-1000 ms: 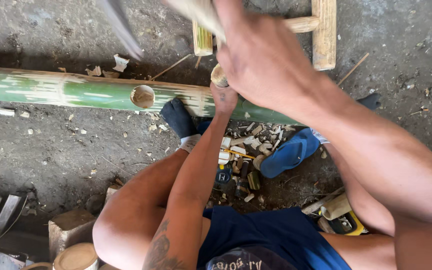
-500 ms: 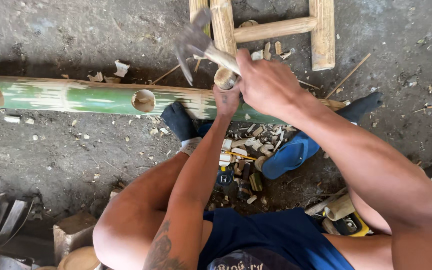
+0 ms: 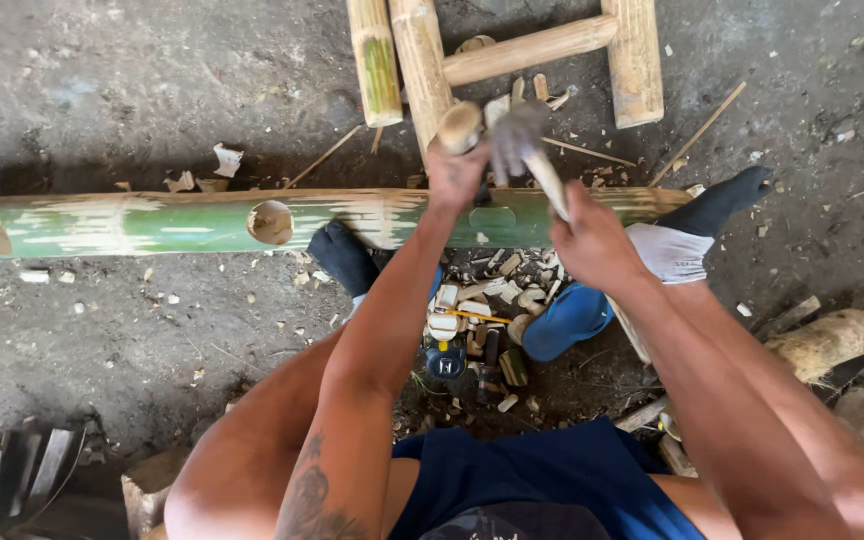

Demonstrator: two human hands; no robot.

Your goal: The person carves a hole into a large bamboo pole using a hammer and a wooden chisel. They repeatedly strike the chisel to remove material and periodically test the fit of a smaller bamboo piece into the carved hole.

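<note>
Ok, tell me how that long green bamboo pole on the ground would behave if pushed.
The bamboo pole is round and lies on flat ground, so it would probably roll. It looks thick and long, likely stiff and fairly heavy. The left hand above it and a dark-socked foot against it may steady it.

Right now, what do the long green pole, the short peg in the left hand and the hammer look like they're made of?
Long green pole: bamboo, glossy green skin scraped pale in patches, round holes cut in it.
Short peg in the left hand: pale, dry bamboo or wood.
Hammer in the right hand: head blurred, probably dull grey metal; handle light, likely wood.
</note>
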